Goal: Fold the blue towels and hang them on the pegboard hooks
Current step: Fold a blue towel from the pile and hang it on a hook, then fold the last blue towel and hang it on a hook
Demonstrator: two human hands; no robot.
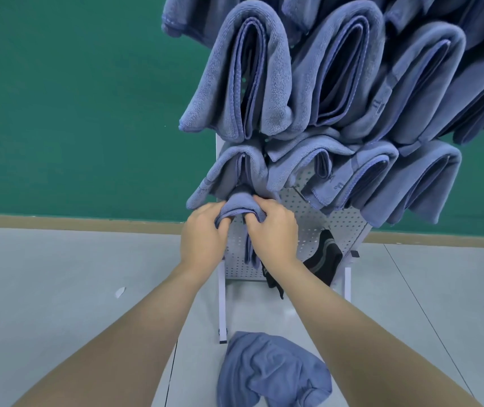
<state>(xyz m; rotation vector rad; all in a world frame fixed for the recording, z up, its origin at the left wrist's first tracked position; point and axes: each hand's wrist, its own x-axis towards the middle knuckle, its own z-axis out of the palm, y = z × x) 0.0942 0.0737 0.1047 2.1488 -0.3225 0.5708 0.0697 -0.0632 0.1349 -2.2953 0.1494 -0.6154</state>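
A folded blue towel point(240, 207) is draped against the lower left of the white pegboard point(308, 221); its ends hang down between my hands. My left hand point(204, 235) grips its left side and my right hand point(273, 232) grips its right side, fingers curled into the fold. The hook under it is hidden by the cloth. Several folded blue towels point(249, 74) hang in rows on the pegboard above. A crumpled blue towel point(273, 374) lies on the floor below, between my forearms.
The pegboard stands on white legs point(223, 306) on a pale tiled floor, in front of a green wall point(73, 98) with a tan baseboard. A black cloth point(323, 259) hangs at the pegboard's lower right. A small white scrap point(119, 292) lies on the floor at left.
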